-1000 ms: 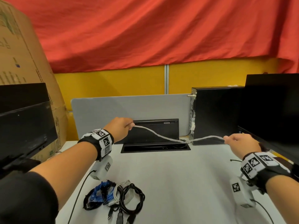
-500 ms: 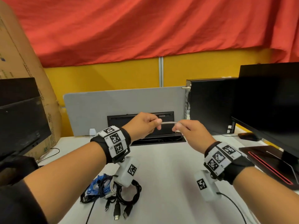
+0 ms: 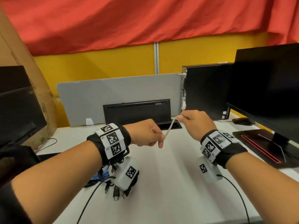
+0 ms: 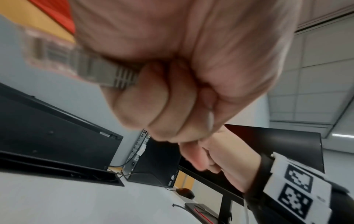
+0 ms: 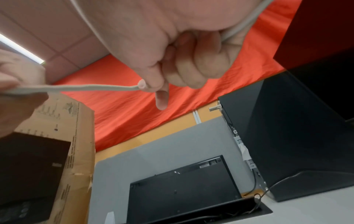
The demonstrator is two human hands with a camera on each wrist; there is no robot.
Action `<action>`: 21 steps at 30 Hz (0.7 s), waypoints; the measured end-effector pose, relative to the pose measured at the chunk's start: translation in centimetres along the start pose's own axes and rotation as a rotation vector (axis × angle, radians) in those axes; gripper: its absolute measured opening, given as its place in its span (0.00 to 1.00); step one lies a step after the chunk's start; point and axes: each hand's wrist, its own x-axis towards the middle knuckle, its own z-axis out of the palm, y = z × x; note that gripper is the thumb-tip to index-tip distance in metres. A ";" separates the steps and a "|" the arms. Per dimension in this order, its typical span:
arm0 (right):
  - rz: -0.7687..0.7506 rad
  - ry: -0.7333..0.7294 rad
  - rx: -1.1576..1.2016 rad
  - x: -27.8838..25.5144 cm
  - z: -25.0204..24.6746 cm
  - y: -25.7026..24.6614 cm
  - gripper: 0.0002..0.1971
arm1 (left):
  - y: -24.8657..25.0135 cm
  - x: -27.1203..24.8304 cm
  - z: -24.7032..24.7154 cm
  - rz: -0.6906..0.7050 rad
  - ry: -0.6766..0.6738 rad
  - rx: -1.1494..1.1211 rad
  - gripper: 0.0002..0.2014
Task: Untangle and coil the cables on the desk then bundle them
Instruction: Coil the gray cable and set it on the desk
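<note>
A white cable (image 3: 170, 128) runs in a short taut stretch between my two hands above the desk. My left hand (image 3: 149, 135) grips its lower end in a fist; the left wrist view shows the cable's grey ribbed plug (image 4: 107, 72) sticking out of that left hand (image 4: 172, 94). My right hand (image 3: 192, 122) pinches the upper end, and in the right wrist view the white cable (image 5: 86, 88) leaves the right hand (image 5: 153, 84) toward the left. A pile of coiled cables (image 3: 105, 176), blue, white and black, lies on the desk under my left forearm, partly hidden.
The white desk (image 3: 169, 183) has an open black cable hatch (image 3: 137, 113) at the back, before a grey divider (image 3: 113, 96). A black computer tower (image 3: 205, 89) and monitor (image 3: 267, 88) stand right, another monitor (image 3: 17, 107) and cardboard box (image 3: 21, 62) left. A mouse (image 3: 241, 121) lies right.
My hands came together from wide apart, then the left dropped lower and the right rose a little. The stretch of white cable between them is now short and slanted.
</note>
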 end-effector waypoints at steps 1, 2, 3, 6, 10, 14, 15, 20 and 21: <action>0.020 -0.006 0.005 -0.2 0.2 -0.2 0.18 | 0.1 0.1 0.4 -0.019 0.002 0.040 0.18; 0.032 0.005 0.014 -0.3 0.2 -0.3 0.18 | 0.0 0.3 0.7 -0.042 0.029 0.076 0.19; 0.035 0.022 0.028 -0.5 0.1 -0.5 0.18 | -0.3 0.4 1.0 -0.071 0.085 0.108 0.20; -0.026 0.016 0.025 -1.0 -0.6 -1.3 0.19 | -2.3 0.6 1.3 -0.145 0.309 0.172 0.17; -0.070 -0.040 0.039 -2.9 -0.7 -2.9 0.21 | -4.6 1.0 0.3 -0.165 0.465 0.132 0.16; -0.043 -0.094 0.149 -4.2 -0.2 -3.8 0.20 | -5.1 1.5 -0.3 -0.153 0.534 0.184 0.19; -0.028 -0.109 0.181 -4.3 -0.1 -3.8 0.20 | -5.1 1.5 -0.3 -0.148 0.545 0.211 0.19; 0.054 -0.090 0.267 -3.7 -1.2 -1.8 0.18 | -4.3 0.1 -0.3 -0.057 0.447 -0.077 0.19; 0.069 -0.081 0.260 -3.5 -1.3 -1.2 0.18 | -3.9 -0.6 -0.3 -0.035 0.375 -0.266 0.19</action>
